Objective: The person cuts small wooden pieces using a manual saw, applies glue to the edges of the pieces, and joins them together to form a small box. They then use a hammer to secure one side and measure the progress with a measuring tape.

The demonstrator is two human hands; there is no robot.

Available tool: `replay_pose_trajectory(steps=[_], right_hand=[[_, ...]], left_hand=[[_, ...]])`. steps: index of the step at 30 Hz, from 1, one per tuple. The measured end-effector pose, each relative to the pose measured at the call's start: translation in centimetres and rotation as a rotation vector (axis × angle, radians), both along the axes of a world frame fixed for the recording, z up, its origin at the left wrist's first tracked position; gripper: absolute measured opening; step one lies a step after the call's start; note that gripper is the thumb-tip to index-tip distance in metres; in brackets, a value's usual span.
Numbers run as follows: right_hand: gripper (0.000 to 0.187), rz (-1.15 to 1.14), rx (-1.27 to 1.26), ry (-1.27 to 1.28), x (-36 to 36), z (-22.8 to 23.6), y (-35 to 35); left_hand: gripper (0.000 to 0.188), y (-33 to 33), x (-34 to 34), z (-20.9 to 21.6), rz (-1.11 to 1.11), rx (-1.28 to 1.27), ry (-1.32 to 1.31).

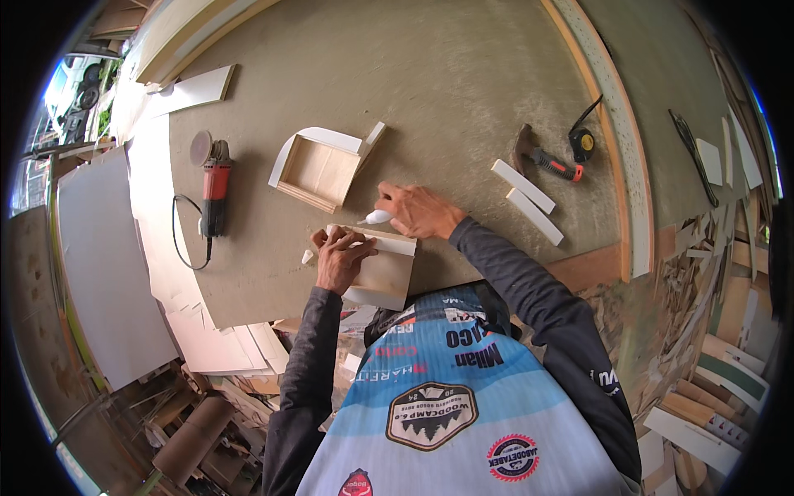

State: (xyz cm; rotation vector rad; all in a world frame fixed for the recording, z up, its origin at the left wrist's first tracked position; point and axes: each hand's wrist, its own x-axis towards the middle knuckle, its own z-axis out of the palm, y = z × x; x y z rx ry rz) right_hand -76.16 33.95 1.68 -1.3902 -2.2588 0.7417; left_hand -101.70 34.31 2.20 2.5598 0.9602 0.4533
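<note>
The wooden box point(385, 277) sits at the near edge of the table point(463, 91), close to the person's shirt point(430, 331). The left grip point(339, 258) lies over its far edge at the left end, fingers bent; whether the thumb pinches the wood cannot be told. The right grip point(418, 212) is closed around a white bottle point(379, 217), its nozzle pointing left, near that far edge; whether the tip touches the wood is too small to tell.

The likeliest trouble is a messy squeeze: too much pressure on the bottle could send out more than the narrow edge can carry, letting it run onto the box's faces or the left fingers. If the left grip pressed unevenly, the box could tip or slide toward the person, as it sits so near the edge. A small white cap point(307, 256) lies loose just left of the left grip and could be knocked away by a careless wrist. The open tray point(322, 165) beyond could catch stray drips if the nozzle swung too far.
</note>
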Motion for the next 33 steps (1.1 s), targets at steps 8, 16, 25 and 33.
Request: replay_pose_trajectory(steps=[8,16,25,33], right_hand=[[0.014,0.075,0.131,-0.061,-2.1,-0.5,1.3],[0.010,0.100,0.111,-0.097,-3.0,-0.2,1.1],[0.018,0.101,0.141,-0.052,-2.7,0.0,0.4],[0.022,0.049,0.193,-0.017,-0.3,0.6,-2.2]], left_hand=[[0.027,-0.2,-0.6,-0.8,-0.028,0.016,-0.063],[0.036,-0.4,-0.4,-0.2,-0.036,0.057,-0.046],[0.038,-0.6,-0.7,-0.8,-0.028,0.034,-0.071],[0.036,-0.6,-0.2,0.2,-0.030,0.040,-0.050]])
